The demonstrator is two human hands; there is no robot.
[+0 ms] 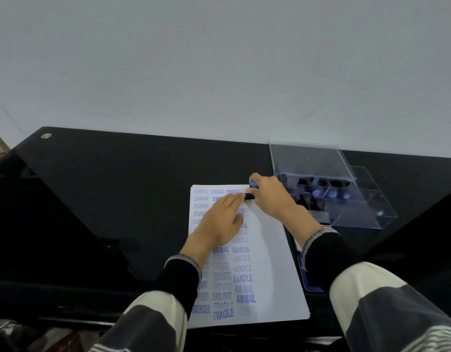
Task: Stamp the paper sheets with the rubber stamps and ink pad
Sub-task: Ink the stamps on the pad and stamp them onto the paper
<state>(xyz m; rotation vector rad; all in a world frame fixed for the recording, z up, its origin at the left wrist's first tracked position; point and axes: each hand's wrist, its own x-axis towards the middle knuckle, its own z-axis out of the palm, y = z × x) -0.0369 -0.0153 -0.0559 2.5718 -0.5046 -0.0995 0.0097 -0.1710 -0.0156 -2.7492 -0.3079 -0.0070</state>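
A stack of white paper sheets [267,252] lies on the black table, its top sheet covered with blue stamped words such as SAMPLE, FRAGILE and AIR MAIL. My left hand [220,222] rests flat on the upper part of the sheet, fingers straight. My right hand [270,196] grips a black rubber stamp with a blue top [250,191], its base down on the sheet's top right corner. A blue ink pad [307,278] lies just right of the paper, mostly hidden under my right forearm.
A clear plastic box [346,199] with its lid raised stands to the right of the paper and holds several more black and blue stamps [316,193]. The glossy black table [117,194] reaches back to a grey wall.
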